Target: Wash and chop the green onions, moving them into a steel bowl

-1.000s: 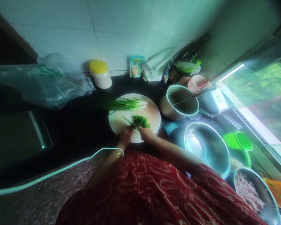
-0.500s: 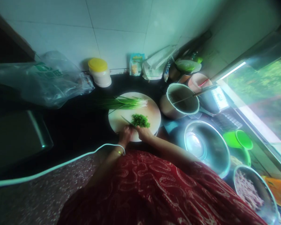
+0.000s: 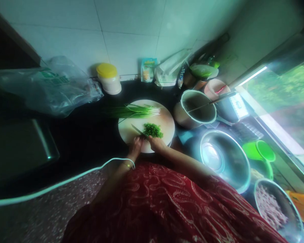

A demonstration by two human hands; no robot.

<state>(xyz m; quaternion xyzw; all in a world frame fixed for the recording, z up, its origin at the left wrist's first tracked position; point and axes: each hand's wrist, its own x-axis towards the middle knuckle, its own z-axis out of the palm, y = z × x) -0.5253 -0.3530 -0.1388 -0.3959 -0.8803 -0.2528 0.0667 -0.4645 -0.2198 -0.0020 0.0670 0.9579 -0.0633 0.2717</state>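
Note:
A round white cutting board (image 3: 126,130) lies on the dark counter in front of me. Across its far side stretches a bunch of scallions (image 3: 142,111), white ends to the right. A small heap of chopped greens (image 3: 153,130) sits nearer to me. My right hand (image 3: 157,144) is closed around the handle of a knife (image 3: 138,129), whose blade points up and left beside the heap. My left hand (image 3: 136,145) is at the board's near edge, just below the blade, its fingers bent close together. Anything under those fingertips is hidden.
Behind the board stand a yellow-lidded jar (image 3: 108,79) and packets (image 3: 148,70). To the right are a pot (image 3: 179,113), a large metal basin (image 3: 233,158), a green cup (image 3: 264,151) and a bowl of pale pinkish pieces (image 3: 271,207). A white cord (image 3: 73,180) runs by my left wrist.
My left hand's fingers have shifted slightly beside the blade. The knife and my right hand keep nearly the same place on the board, and the whole view has moved a little.

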